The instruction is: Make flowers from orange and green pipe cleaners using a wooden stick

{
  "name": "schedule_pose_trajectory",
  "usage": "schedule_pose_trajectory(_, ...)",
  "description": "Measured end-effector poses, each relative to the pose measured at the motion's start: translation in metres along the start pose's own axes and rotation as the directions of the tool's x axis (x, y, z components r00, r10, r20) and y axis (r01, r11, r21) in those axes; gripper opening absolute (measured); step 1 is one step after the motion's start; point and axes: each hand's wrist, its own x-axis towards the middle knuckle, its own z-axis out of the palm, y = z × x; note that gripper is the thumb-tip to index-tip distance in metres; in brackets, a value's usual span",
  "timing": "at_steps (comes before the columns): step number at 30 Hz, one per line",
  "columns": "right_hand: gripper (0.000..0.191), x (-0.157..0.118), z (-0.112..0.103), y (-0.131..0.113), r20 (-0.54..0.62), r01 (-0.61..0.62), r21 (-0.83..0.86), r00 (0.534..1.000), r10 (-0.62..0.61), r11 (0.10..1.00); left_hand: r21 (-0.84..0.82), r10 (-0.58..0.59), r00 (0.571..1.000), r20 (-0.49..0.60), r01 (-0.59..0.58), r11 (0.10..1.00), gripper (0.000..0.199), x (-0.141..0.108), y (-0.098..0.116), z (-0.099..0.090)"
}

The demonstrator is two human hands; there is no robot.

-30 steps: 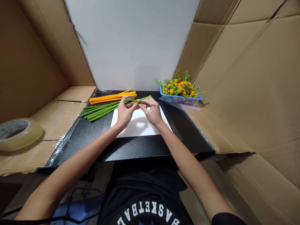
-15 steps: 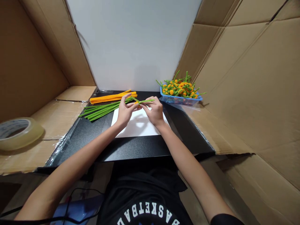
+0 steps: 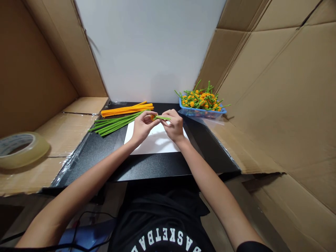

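Observation:
Over the sheet of white paper (image 3: 157, 141), both hands close on a small orange-and-green pipe cleaner piece (image 3: 163, 118). My left hand (image 3: 141, 128) pinches its orange end between thumb and fingers, covering much of it. The fingers of my right hand (image 3: 174, 126) are bent around the green stem, which points to the right across them. Just left of my left hand lie several loose green pipe cleaners (image 3: 115, 125), with a bundle of orange pipe cleaners (image 3: 127, 110) behind them.
A blue mesh basket (image 3: 202, 112) at the back right is heaped with similar orange-and-green pieces (image 3: 202, 99). A wide roll of clear tape (image 3: 36, 152) lies on cardboard at the left. Cardboard walls (image 3: 283, 87) flank the black table surface (image 3: 147, 168).
Both hands have drawn closer around the piece. The left fingers have folded down over its orange end. Two green ends stood apart earlier; now a single green length shows, pointing right.

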Motion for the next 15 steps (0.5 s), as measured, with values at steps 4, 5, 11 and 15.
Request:
schedule_pose_trajectory(4,0.021,-0.0007,0.0014,-0.0004,0.013,0.033,-0.041,0.999,-0.033,0.999,-0.013,0.004,1.000,0.009,-0.003,1.000,0.033,0.0004,-0.0029,-0.0006)
schedule_pose_trajectory(5,0.020,-0.0009,0.0020,-0.0006,-0.001,0.034,-0.047,0.999,-0.034,0.998,-0.023,0.001,1.000,0.004,-0.001,1.000,0.032,0.0009,-0.0034,-0.0003)
schedule_pose_trajectory(11,0.014,-0.0014,0.0043,-0.0023,-0.010,0.005,-0.059,1.000,-0.005,0.998,-0.099,-0.028,0.998,-0.056,0.022,0.995,0.038,0.0028,-0.0054,0.0018)
schedule_pose_trajectory(15,0.015,-0.0019,0.0052,-0.0024,-0.014,0.038,-0.089,0.999,-0.040,0.995,-0.121,-0.035,0.991,-0.126,0.019,0.993,0.049,0.0019,-0.0098,0.0025)
